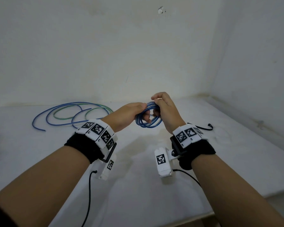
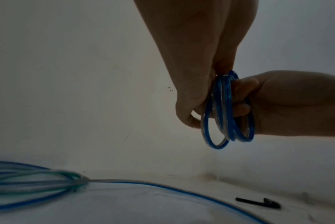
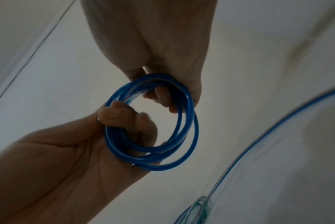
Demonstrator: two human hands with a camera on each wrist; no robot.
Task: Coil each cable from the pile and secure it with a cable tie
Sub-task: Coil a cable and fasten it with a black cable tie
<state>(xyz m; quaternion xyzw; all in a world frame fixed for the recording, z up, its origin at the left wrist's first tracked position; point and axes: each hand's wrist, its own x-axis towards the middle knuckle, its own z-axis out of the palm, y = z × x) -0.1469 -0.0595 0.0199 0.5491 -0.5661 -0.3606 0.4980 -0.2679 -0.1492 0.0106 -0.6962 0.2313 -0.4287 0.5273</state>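
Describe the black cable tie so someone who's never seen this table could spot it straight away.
Start at the white table and find the right hand, which grips a blue coil together with the left hand. Just right of that wrist lies the cable tie. It is the only thin black strip there; the loose cables far left are blue and green.
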